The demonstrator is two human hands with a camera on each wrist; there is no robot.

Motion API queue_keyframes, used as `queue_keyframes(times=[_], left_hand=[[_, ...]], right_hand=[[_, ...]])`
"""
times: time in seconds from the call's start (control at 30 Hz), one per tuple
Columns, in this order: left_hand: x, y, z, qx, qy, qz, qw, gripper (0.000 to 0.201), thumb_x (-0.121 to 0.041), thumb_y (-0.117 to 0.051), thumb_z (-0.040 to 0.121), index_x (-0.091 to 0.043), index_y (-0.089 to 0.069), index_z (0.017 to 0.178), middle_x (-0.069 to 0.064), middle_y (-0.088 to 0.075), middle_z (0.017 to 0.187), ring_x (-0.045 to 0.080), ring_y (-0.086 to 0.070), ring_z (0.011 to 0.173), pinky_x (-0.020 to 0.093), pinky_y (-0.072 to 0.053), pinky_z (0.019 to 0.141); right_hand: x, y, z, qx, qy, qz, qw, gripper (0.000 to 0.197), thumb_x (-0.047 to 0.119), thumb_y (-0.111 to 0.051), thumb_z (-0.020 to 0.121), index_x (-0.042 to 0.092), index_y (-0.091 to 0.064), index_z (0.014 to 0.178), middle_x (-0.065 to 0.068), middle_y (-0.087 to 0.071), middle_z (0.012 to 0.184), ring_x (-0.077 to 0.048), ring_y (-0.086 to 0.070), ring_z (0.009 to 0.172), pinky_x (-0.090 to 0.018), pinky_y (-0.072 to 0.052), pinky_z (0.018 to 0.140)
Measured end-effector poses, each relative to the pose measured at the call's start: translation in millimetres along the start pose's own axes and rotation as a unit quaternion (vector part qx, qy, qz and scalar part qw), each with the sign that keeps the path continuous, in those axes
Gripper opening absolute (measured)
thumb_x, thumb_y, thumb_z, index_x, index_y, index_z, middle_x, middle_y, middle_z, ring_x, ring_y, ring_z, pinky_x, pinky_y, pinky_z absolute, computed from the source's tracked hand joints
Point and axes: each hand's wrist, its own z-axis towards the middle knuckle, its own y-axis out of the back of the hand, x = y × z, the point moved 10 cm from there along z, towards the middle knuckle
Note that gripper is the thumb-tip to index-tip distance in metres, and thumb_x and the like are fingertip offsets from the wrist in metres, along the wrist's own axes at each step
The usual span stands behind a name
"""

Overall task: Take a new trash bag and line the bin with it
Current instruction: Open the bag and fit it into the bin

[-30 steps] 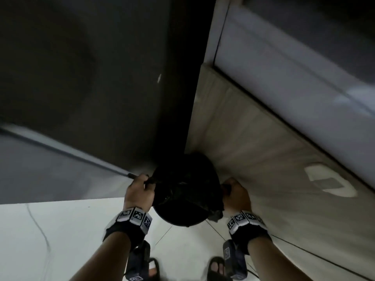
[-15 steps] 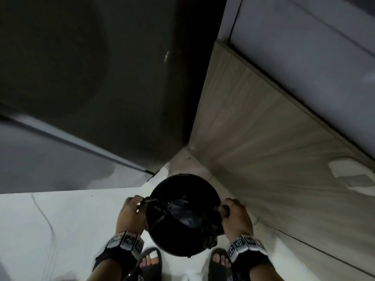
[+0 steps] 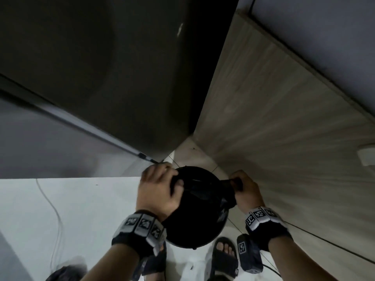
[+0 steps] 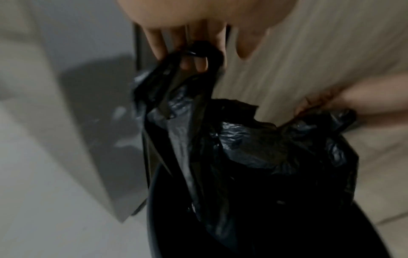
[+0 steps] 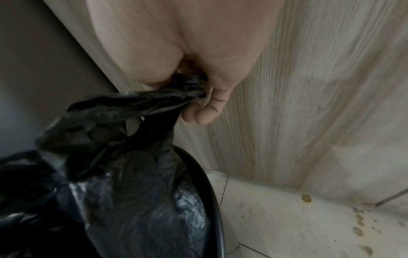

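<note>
A round black bin stands on the floor in front of my feet. A crumpled black trash bag rises out of its mouth. My left hand grips the bag's left handle loop above the bin's left rim. My right hand pinches the bunched right handle over the right rim. The bag's body hangs inside the bin, and the bin rim shows beside it. What lies under the bag is hidden.
A dark appliance side stands to the left and a pale wood-grain cabinet panel to the right, forming a narrow corner behind the bin. White tiled floor carries a thin cable. My sandalled feet are just below the bin.
The bin has come out of the corner toward my feet. Both hands have risen above the rim, drawing the bag's handles up and inward.
</note>
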Motion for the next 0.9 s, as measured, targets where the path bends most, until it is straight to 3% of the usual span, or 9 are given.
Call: queue_keyframes(times=[0.07, 0.13, 0.27, 0.37, 0.47, 0.6, 0.67, 0.73, 0.9], left_hand=[[-4, -39, 7, 0.15, -0.007, 0.073, 0.986, 0.039, -0.05, -0.047, 0.082, -0.021, -0.063, 0.102, 0.002, -0.068, 0.102, 0.026, -0.061, 0.101, 0.04, -0.04, 0.101], [23, -70, 1, 0.299, 0.049, 0.111, 0.947, 0.041, -0.04, -0.049, 0.084, -0.022, -0.049, 0.121, 0.005, -0.067, 0.112, 0.03, -0.062, 0.106, 0.04, -0.043, 0.096], [51, -81, -19, 0.401, 0.056, 0.119, 0.906, 0.037, -0.017, -0.047, 0.081, -0.02, -0.051, 0.118, 0.012, -0.066, 0.115, 0.034, -0.062, 0.108, 0.039, -0.05, 0.086], [72, -79, -30, 0.417, 0.062, 0.138, 0.896, 0.031, -0.018, -0.047, 0.086, -0.022, -0.06, 0.114, 0.012, -0.067, 0.112, 0.032, -0.064, 0.106, 0.036, -0.052, 0.084], [78, -75, -35, 0.412, 0.074, 0.079, 0.905, 0.029, -0.046, -0.051, 0.088, -0.03, -0.064, 0.109, 0.005, -0.07, 0.104, 0.025, -0.065, 0.101, 0.034, -0.051, 0.085], [73, -70, -40, 0.433, 0.038, 0.083, 0.897, 0.052, -0.075, -0.047, 0.076, -0.035, -0.064, 0.105, -0.005, -0.064, 0.082, 0.019, -0.063, 0.094, 0.031, -0.047, 0.084], [77, -64, -38, 0.425, 0.009, 0.125, 0.896, 0.047, -0.071, -0.045, 0.08, -0.038, -0.063, 0.108, -0.008, -0.066, 0.084, 0.019, -0.064, 0.096, 0.03, -0.048, 0.083], [86, -57, -34, 0.403, 0.013, 0.127, 0.906, 0.034, -0.058, -0.044, 0.088, -0.04, -0.063, 0.111, -0.007, -0.069, 0.1, 0.019, -0.062, 0.103, 0.03, -0.047, 0.086], [115, -50, -22, 0.294, 0.205, -0.065, 0.931, 0.015, -0.027, -0.059, 0.082, -0.033, -0.073, 0.078, 0.001, -0.069, 0.096, 0.027, -0.066, 0.093, 0.035, -0.053, 0.083]], right_hand=[[2, 3, -1, -0.003, 0.003, -0.009, 1.0, 0.013, 0.005, -0.049, 0.08, 0.017, -0.055, 0.084, -0.001, -0.057, 0.071, -0.022, -0.054, 0.063, -0.028, -0.043, 0.056], [0, 8, -1, -0.004, -0.005, -0.022, 1.0, 0.014, 0.005, -0.049, 0.081, 0.017, -0.054, 0.085, -0.002, -0.056, 0.073, -0.025, -0.055, 0.066, -0.03, -0.045, 0.059], [-10, 21, 4, -0.015, -0.004, -0.048, 0.999, 0.024, 0.018, -0.049, 0.074, 0.029, -0.064, 0.089, -0.002, -0.06, 0.088, -0.026, -0.059, 0.08, -0.03, -0.046, 0.07], [-13, 22, 6, -0.017, 0.004, -0.152, 0.988, 0.025, 0.019, -0.047, 0.074, 0.018, -0.069, 0.086, -0.004, -0.054, 0.088, -0.03, -0.058, 0.084, -0.027, -0.038, 0.068], [-11, 28, 6, -0.06, -0.002, -0.147, 0.987, 0.026, 0.013, -0.043, 0.079, 0.008, -0.068, 0.083, -0.011, -0.059, 0.088, -0.03, -0.058, 0.085, -0.025, -0.036, 0.07], [1, 24, 4, -0.057, 0.027, -0.129, 0.99, 0.025, 0.018, -0.044, 0.073, 0.006, -0.065, 0.078, -0.01, -0.061, 0.085, -0.025, -0.054, 0.078, -0.023, -0.035, 0.07], [4, 15, 3, -0.017, 0.051, -0.165, 0.985, 0.008, 0.013, -0.06, 0.076, 0.006, -0.063, 0.077, -0.01, -0.06, 0.084, -0.025, -0.055, 0.08, -0.024, -0.037, 0.07], [2, 1, 4, 0.042, 0.069, -0.222, 0.972, 0.012, 0.018, -0.064, 0.08, 0.007, -0.062, 0.077, -0.007, -0.055, 0.083, -0.025, -0.054, 0.083, -0.026, -0.036, 0.069], [-1, -21, 16, 0.088, 0.063, -0.267, 0.958, 0.03, 0.016, -0.04, 0.083, -0.002, -0.061, 0.073, -0.013, -0.052, 0.087, -0.034, -0.055, 0.091, -0.026, -0.032, 0.068]])
